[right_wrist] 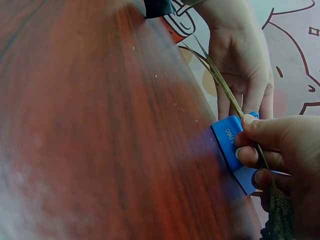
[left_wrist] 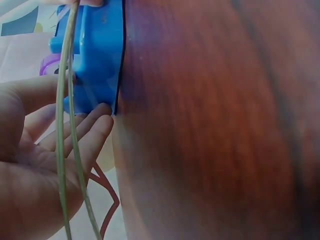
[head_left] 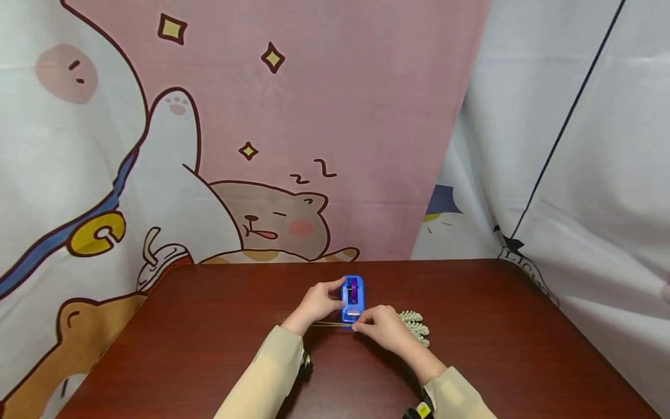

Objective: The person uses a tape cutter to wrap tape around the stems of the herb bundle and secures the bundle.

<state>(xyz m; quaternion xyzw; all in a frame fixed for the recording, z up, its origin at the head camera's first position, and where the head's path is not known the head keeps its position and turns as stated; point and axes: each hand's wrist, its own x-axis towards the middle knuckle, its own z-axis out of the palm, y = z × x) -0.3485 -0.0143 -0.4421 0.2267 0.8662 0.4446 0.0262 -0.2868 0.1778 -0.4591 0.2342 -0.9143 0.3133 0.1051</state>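
Note:
A blue tape dispenser (head_left: 352, 298) with a purple roll stands on the table. My left hand (head_left: 318, 301) touches its left side, thumb and forefinger spread apart; in the left wrist view the fingers (left_wrist: 97, 132) lie fairly straight against the blue body. Between thumb and fingertips, my right hand (head_left: 384, 327) pinches the thin stems of a pale green leafy sprig (head_left: 414, 327) across the dispenser's near end. Leftward from the pinch run the bare stems (left_wrist: 61, 130), passing in front of the left palm. The leafy head sticks out beyond the right hand, partly hidden by it.
The dark red-brown wooden table (head_left: 183, 343) extends around both hands. A printed cloth (head_left: 366, 116) with cartoon animals hangs behind its far edge. White cloth (head_left: 591, 174) hangs on the right. Each wrist carries a dark strapped device.

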